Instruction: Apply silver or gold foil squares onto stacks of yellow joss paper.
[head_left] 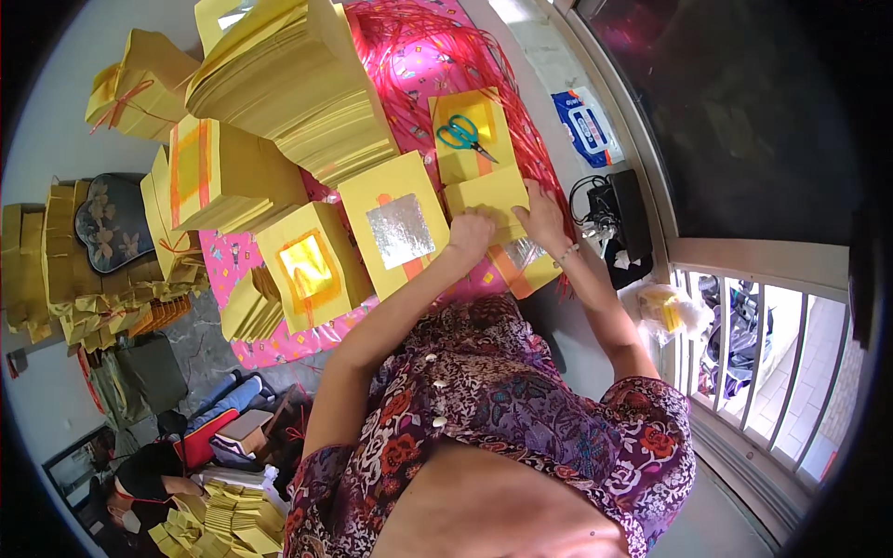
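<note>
In front of me lies a sheet of yellow joss paper (486,193), folded over on the table, with part of a silver foil square showing at its near end. My left hand (473,232) has its fingers curled and pressed on the fold's left side. At the right edge my right hand (546,219) grips the paper between thumb and fingers; some fingertips are hidden. Teal-handled scissors (462,136) lie just beyond, on yellow paper with gold foil (493,102). Beside my left forearm sits a stack topped with a silver foil square (400,230).
Tall stacks of yellow paper (298,84) and a gold-foil stack (307,268) fill the table's left. Red strings (428,42) spread over the pink patterned cloth (270,349). A wipes packet (586,128) lies by the window at right. Another person (149,484) is at lower left.
</note>
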Available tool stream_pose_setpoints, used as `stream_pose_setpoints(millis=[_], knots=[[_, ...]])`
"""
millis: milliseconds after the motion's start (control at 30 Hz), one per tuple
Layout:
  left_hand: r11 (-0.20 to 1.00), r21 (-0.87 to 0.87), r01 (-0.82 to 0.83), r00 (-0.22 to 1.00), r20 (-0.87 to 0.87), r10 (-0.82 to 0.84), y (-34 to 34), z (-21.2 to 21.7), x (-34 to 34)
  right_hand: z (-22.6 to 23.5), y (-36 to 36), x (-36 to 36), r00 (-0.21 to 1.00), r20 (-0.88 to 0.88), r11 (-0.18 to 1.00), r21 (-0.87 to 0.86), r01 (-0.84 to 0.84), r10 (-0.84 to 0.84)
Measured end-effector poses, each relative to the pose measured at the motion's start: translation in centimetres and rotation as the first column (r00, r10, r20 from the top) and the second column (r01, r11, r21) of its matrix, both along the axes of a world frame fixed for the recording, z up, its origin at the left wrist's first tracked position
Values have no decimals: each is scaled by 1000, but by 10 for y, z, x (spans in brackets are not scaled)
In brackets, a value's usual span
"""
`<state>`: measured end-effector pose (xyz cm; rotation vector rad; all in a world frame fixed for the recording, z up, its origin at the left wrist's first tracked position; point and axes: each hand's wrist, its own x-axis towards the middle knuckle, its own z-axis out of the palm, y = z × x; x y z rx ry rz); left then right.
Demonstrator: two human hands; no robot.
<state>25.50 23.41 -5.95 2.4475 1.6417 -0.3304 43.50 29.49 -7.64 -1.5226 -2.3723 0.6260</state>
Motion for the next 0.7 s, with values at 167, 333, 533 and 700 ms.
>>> stream_pose_setpoints(millis=[167, 333, 533, 700], knots=[[996, -65, -56, 992, 107, 63, -1, -20, 4, -16, 21, 16, 989, 100, 918, -371, 142, -112], [986, -150, -73, 988, 126, 92, -5, -22, 9, -81, 24, 38, 924, -284, 664, -747, -47, -255], [952, -286, -106, 988, 79, 134, -4, -13, 5, -55, 28, 23, 949, -136, 493, -870, 24, -286], [985, -153, -83, 988, 114, 101, -8, -29, 8, -75, 28, 32, 885, -286, 514, -855, -63, -368]])
